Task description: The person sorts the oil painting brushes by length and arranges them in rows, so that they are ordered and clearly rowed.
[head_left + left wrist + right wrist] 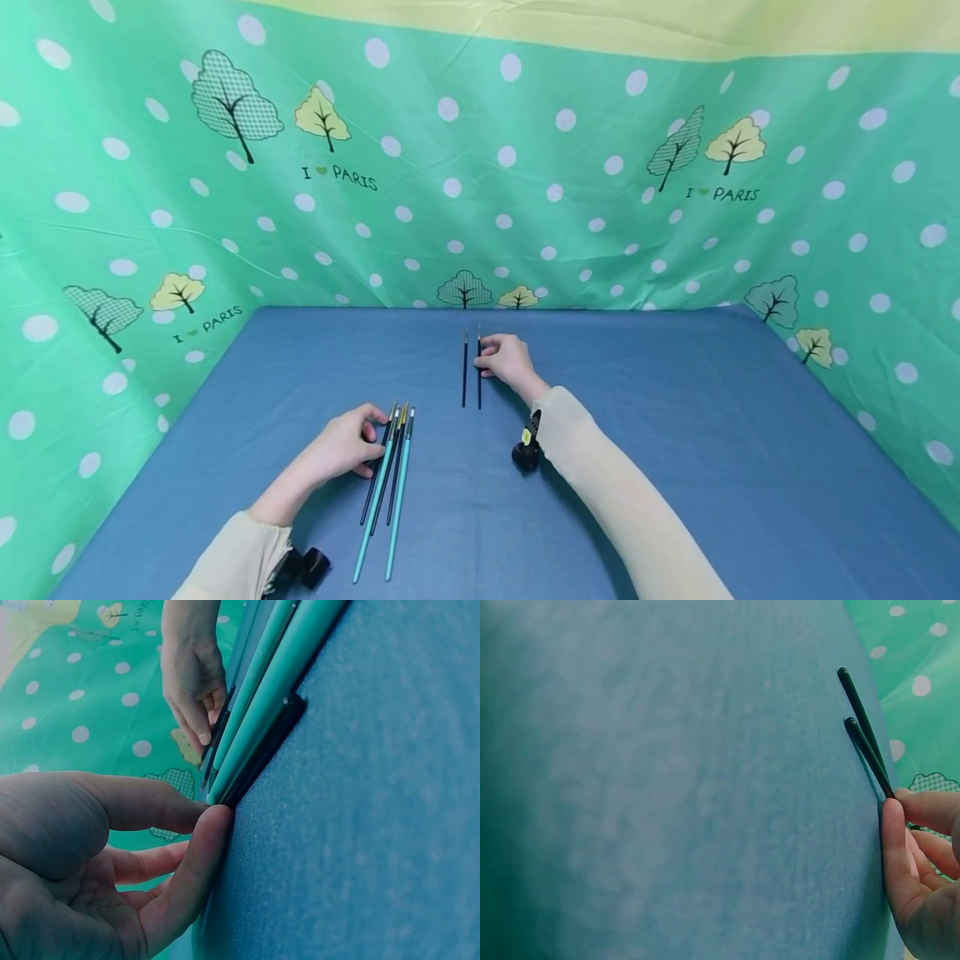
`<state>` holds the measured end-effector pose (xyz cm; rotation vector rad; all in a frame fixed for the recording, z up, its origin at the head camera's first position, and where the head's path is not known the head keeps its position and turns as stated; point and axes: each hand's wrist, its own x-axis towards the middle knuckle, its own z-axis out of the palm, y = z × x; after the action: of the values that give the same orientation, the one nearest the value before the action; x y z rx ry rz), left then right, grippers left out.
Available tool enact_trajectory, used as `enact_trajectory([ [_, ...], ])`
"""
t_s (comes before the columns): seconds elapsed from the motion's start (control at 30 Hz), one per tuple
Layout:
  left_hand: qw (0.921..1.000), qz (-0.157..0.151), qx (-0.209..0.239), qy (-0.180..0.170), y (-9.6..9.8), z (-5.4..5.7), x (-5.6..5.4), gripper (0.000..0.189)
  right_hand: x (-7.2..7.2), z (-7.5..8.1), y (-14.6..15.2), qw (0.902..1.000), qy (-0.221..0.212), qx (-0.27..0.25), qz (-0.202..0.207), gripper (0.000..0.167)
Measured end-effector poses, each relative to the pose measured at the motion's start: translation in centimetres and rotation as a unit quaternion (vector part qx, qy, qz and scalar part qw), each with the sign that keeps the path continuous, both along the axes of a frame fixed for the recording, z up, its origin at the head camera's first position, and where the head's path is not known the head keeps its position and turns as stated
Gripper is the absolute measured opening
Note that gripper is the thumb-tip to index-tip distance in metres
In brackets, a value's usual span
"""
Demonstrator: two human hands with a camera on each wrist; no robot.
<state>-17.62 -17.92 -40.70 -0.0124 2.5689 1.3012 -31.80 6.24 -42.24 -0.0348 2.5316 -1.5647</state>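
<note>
At the left of the cloth lies a loose bunch of slim paintbrushes, some teal like the outer right paintbrush (397, 517), others dark. My left hand (347, 446) pinches a dark paintbrush (271, 735) at the bunch's left side between thumb and forefinger; the fingers partly hide it. Farther off, my right hand (508, 362) holds another dark paintbrush (479, 390) between thumb and forefinger, bristles pointing away. Just left of that one, a second dark paintbrush (464, 379) lies nearly parallel. Both handle ends show in the right wrist view.
A blue cloth (637, 400) covers the table. Behind and at the sides hangs a green dotted curtain (420, 167) with printed trees, meeting the table's far edge just beyond the right hand. A black wrist camera (525, 454) sits under the right sleeve.
</note>
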Motion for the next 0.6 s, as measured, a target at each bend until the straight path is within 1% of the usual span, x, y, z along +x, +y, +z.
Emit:
enact_trajectory([
  [0.4,1.0000,-0.002,0.004,0.001,-0.02,0.00,-0.02,0.035,0.05,0.68,-0.29,0.9998,-0.012,0.017,0.007,0.043],
  [0.6,1.0000,-0.003,0.003,0.000,-0.08,-0.04,-0.01,0.035,0.21,0.62,-0.23,0.9999,-0.006,0.015,0.003,0.042],
])
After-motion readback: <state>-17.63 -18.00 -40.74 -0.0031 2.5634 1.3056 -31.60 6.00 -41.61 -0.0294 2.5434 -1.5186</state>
